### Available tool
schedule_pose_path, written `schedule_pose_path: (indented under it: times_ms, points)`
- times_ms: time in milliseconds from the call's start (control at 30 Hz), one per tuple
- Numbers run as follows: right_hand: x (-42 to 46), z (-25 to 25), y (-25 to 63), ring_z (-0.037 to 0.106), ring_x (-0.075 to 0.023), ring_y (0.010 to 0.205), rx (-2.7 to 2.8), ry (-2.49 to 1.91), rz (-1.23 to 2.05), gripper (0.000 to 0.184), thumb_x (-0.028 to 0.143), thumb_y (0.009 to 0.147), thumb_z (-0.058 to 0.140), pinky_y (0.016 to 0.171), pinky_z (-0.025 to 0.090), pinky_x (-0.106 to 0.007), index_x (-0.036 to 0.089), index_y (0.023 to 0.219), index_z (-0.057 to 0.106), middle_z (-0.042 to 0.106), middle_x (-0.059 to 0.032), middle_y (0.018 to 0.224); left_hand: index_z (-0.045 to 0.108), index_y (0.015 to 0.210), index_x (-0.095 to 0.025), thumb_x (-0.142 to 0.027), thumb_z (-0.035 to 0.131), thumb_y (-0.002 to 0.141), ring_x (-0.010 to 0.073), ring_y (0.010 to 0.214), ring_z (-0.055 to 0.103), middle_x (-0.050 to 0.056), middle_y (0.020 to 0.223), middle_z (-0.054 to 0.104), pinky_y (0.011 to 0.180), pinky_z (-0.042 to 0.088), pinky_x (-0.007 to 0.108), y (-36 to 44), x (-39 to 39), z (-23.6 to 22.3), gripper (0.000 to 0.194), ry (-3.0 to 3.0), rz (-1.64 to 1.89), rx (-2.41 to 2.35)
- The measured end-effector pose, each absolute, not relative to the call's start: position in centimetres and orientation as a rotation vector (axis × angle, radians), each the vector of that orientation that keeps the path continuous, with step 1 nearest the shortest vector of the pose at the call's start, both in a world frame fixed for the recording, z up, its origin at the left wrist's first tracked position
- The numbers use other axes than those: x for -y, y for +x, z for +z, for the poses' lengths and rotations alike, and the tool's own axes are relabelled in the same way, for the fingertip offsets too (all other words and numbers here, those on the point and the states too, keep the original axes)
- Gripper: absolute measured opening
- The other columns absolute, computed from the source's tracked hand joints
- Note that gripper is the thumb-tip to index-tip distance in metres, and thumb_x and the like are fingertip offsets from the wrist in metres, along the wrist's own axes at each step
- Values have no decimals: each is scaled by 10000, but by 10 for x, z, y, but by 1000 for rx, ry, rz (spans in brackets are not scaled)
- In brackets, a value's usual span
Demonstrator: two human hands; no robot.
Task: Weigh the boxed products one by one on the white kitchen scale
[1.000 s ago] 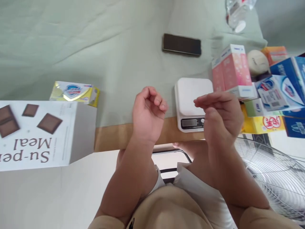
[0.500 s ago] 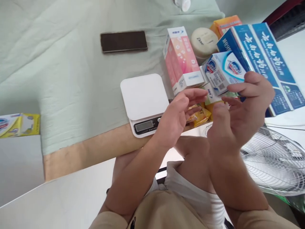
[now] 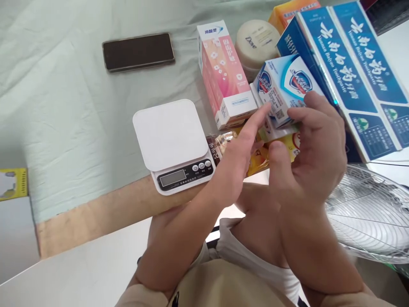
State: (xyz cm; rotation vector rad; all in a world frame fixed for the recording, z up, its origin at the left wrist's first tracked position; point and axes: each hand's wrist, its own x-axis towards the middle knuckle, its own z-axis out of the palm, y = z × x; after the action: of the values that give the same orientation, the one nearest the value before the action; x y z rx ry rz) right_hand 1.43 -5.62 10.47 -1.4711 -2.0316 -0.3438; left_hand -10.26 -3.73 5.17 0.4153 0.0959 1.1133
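My left hand (image 3: 236, 160) is open, its fingers stretched toward the near left side of a white and blue Safeguard soap box (image 3: 284, 96). My right hand (image 3: 315, 153) is open too, fingers bent and thumb apart, over the near right corner of that box. Whether either hand's fingertips touch it, I cannot tell. Under the box lies a white carton (image 3: 275, 133), mostly covered. Yellow packets (image 3: 257, 160) show between my hands. Left of the soap box stands a pink and white toothpaste box (image 3: 225, 76); to its right are two blue toothpaste boxes (image 3: 354, 81).
A white kitchen scale (image 3: 172, 134) with a blank display sits at the table's wooden edge (image 3: 96, 217). Behind it lies a dark phone (image 3: 139, 52). A Dove jar (image 3: 257, 42) and an orange box (image 3: 292, 13) stand at the back. A fan (image 3: 373, 213) is low at the right.
My view has shifted, so the items on the table appear larger. Both hands have come closer to the soap box, the left fingers now reaching its near left side.
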Motion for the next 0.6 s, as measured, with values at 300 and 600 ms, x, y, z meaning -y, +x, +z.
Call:
schedule_pose_path:
  times_ms: [300,600]
  points:
    - [60,110,-2,634,-305,1391,2024,-1560,-364,361,285,937,578,1152,524,-607,274,1298,594,681,-98,1387,587,1452,-348,-454,448,1020,241,1672,258,-150,1692,422,1381,314,365,-104,44,63,466,637,1193,-231]
    - [54,101,1,576,-283,1416,1917,-1435,-137,373,270,956,574,1217,491,-570,344,1321,563,596,-64,1399,717,1318,-341,-437,434,1065,250,1642,333,-101,1644,464,1362,342,396,-100,34,64,392,789,1319,-368]
